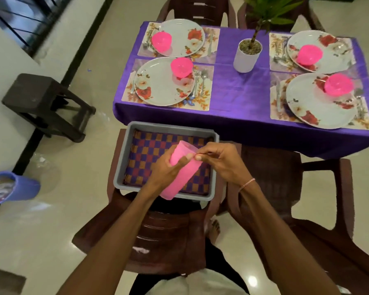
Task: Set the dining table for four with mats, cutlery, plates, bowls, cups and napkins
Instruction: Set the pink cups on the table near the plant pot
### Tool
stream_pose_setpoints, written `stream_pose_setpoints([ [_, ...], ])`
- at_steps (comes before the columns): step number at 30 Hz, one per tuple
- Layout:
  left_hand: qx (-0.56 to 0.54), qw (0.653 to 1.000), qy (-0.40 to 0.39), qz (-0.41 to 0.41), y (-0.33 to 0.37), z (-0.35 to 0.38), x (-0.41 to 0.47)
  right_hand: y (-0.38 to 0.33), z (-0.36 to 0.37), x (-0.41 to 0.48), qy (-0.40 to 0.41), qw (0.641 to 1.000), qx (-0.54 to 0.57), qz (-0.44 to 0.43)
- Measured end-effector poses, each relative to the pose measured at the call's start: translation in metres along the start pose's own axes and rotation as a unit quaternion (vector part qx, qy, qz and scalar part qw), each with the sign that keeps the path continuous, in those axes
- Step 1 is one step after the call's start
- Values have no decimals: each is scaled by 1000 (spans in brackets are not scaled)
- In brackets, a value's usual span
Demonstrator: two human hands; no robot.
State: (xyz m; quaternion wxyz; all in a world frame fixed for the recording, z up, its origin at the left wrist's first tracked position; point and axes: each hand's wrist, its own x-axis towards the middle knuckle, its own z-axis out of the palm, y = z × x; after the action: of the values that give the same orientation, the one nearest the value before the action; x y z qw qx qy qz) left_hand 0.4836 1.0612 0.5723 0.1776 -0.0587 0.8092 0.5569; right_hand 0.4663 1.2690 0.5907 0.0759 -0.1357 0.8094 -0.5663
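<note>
So: tapered pink plstc cups (191, 170)

A home dining room: beyond the fingers (209, 152), brown chairs (200, 7) are ringing a desk (241, 96) carrying floral plates (164, 81).

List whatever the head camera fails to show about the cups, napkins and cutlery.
Head view:
- Pink plastic cup: nested count unclear, left hand and right hand cover it.
- Checked cloth in grey plastic tray: napkin count unclear, cup and hands overlap it.
- Cutlery beside near-right floral plate: blurred, partly under plate.
</note>
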Motion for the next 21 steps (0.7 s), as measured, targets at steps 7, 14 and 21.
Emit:
stream_pose_setpoints([
  [7,-12,1000,-10,-4,39,38,4,-2,-52,-8,14,1000,3,-24],
  [14,-58,998,-28,0,54,39,14,-4,-65,-1,20,999,-17,-34],
  [21,-69,996,-61,13,50,36,22,-2,-75,5,82,996,6,-34],
])
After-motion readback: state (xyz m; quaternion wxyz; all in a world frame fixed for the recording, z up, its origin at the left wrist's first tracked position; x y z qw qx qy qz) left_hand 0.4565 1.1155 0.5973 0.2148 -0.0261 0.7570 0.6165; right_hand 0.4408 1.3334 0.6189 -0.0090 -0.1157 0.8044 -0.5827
